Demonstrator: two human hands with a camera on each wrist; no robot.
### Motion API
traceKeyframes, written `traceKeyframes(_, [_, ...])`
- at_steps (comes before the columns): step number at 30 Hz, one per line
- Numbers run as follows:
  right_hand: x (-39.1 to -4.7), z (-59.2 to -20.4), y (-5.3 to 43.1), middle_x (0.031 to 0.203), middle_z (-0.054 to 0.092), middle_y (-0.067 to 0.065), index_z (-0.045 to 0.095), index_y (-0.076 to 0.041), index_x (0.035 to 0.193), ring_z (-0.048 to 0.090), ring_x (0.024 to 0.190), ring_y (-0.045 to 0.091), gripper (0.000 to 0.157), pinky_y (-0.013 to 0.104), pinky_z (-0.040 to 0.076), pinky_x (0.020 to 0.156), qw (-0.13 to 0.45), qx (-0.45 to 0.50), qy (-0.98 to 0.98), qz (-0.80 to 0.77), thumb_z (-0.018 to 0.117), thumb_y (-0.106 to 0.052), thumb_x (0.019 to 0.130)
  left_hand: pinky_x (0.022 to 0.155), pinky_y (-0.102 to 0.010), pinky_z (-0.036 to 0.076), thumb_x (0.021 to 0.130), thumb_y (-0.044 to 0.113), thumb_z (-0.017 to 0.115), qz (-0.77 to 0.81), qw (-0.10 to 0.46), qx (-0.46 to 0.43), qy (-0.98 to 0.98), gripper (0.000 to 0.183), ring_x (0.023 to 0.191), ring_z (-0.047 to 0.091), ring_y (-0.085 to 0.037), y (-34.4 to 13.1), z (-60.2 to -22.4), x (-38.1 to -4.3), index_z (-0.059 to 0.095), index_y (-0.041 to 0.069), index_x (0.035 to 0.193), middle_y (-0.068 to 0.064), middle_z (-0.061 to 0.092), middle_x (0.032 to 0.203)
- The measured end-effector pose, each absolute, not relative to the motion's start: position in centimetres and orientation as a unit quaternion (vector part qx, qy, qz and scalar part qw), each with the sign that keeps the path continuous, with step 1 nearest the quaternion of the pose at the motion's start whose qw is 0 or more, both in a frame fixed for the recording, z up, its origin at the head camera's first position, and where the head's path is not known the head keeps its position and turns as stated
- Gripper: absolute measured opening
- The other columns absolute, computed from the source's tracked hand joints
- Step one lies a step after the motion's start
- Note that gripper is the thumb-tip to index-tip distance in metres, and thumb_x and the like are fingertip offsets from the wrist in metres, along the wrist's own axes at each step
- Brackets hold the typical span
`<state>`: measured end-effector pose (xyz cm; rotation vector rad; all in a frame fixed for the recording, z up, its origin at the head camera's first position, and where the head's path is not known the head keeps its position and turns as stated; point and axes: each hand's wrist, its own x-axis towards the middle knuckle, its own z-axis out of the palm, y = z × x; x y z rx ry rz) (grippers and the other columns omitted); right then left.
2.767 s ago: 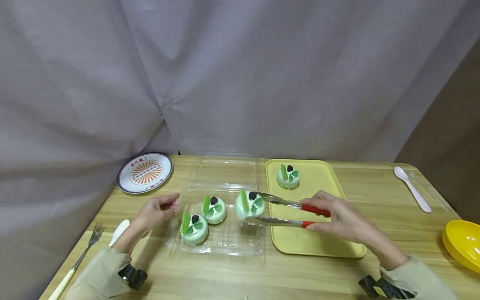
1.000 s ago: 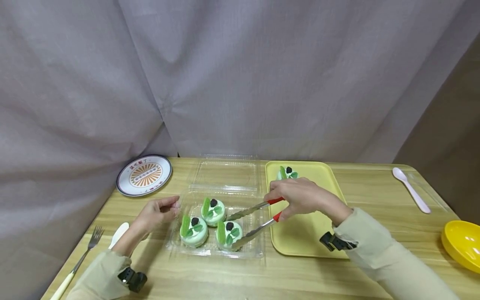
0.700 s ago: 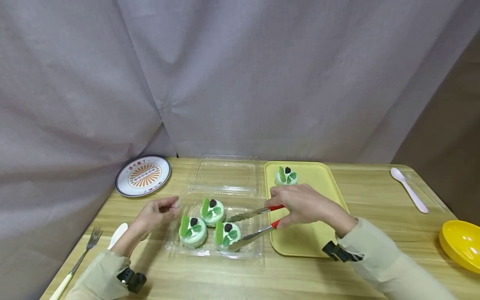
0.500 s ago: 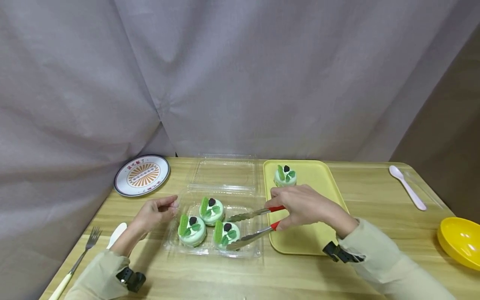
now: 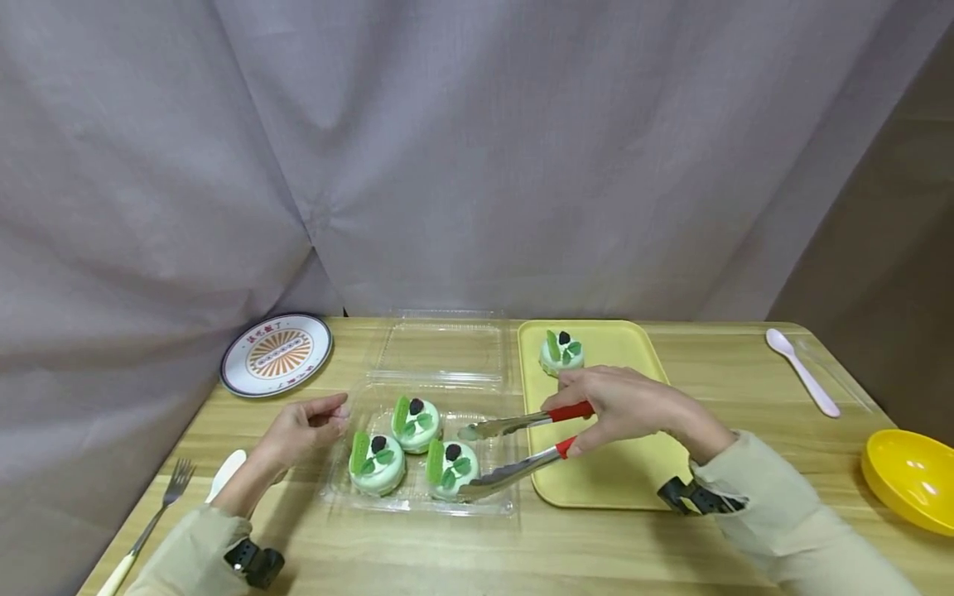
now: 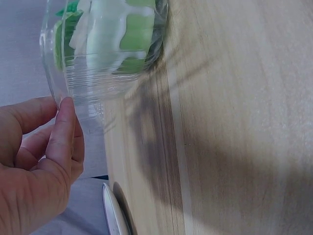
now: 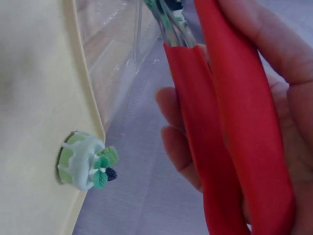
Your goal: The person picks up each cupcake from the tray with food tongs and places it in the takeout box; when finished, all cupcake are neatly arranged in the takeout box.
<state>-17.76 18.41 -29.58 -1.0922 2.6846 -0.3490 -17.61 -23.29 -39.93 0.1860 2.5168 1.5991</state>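
Observation:
My left hand (image 5: 298,434) pinches the left rim of a clear plastic clamshell box (image 5: 488,499); the left wrist view shows thumb and finger on its edge. Three small green-and-white cakes, each topped with a blackberry and leaves, sit in the box: a left cake (image 5: 377,473), a back cake (image 5: 417,425) and a front right cake (image 5: 456,473). In my right hand (image 5: 633,407) are metal tongs with red handles (image 7: 244,122). The tongs' arms are spread, their lower tip at the front right cake's right side, their upper tip behind it.
A yellow tray (image 5: 619,488) lies right of the box, bearing one more cake (image 5: 562,356) at its back left. Around them are a patterned plate (image 5: 277,356), a fork (image 5: 160,513), a white utensil (image 5: 225,475), a pink spoon (image 5: 803,372) and a yellow bowl (image 5: 909,480). The box's lid (image 5: 440,348) lies open behind.
My right hand has carried a cake leftward with the tongs and set it in the box at the front. The tongs have since spread and drawn slightly right. My left hand stays at the rim.

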Motion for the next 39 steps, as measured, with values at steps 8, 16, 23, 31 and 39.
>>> traceKeyframes(8, [-18.2,-29.7,17.2,0.090,0.056,-0.007,0.073,-0.019,0.115,0.041,0.068,0.004,0.051,0.021,0.036,0.055,0.066,-0.404,0.910,-0.065,0.085,-0.041,0.069,0.073,-0.009,0.051,0.091,0.000,0.060,0.531,0.076,0.064,0.842,0.052,0.083,0.055,0.010,-23.2,-40.1,-17.5,0.041,-0.021,0.135,-0.035,0.061,0.119])
traceKeyframes(16, [-18.0,-30.0,16.2,0.076,0.044,-0.011,0.074,-0.022,0.112,0.033,0.066,0.002,0.048,0.019,0.028,0.051,0.054,-0.411,0.908,-0.061,0.085,-0.038,0.069,0.072,-0.009,0.051,0.090,-0.002,0.060,0.532,0.075,0.064,0.841,0.052,0.083,0.055,0.010,-23.1,-39.9,-17.5,0.041,-0.021,0.135,-0.035,0.061,0.119])
traceKeyframes(23, [-17.6,-30.0,15.9,0.077,0.046,-0.009,0.074,-0.020,0.112,0.036,0.068,0.004,0.046,0.019,0.031,0.052,0.054,-0.400,0.913,-0.065,0.085,-0.034,0.069,0.072,-0.009,0.051,0.091,-0.001,0.060,0.529,0.073,0.066,0.843,0.053,0.083,0.055,0.010,-23.2,-39.8,-17.6,0.040,-0.021,0.135,-0.035,0.061,0.119])
traceKeyframes(31, [-17.1,-30.2,15.9,0.079,0.047,-0.009,0.073,-0.017,0.116,0.034,0.066,0.003,0.051,0.019,0.029,0.052,0.062,-0.392,0.915,-0.067,0.083,-0.036,0.070,0.073,-0.008,0.051,0.092,-0.002,0.059,0.539,0.082,0.054,0.837,0.052,0.085,0.055,0.011,-23.2,-39.7,-17.5,0.039,-0.021,0.136,-0.036,0.059,0.123])
traceKeyframes(39, [-18.7,-30.1,20.9,0.090,0.054,-0.006,0.068,-0.007,0.122,0.039,0.073,0.004,0.054,0.019,0.036,0.060,0.033,-0.388,0.896,-0.213,0.081,-0.034,0.077,0.075,-0.008,0.051,0.091,-0.001,0.060,0.535,0.082,0.053,0.839,0.053,0.086,0.055,0.008,-23.3,-39.9,-17.5,0.040,-0.020,0.137,-0.034,0.060,0.122])
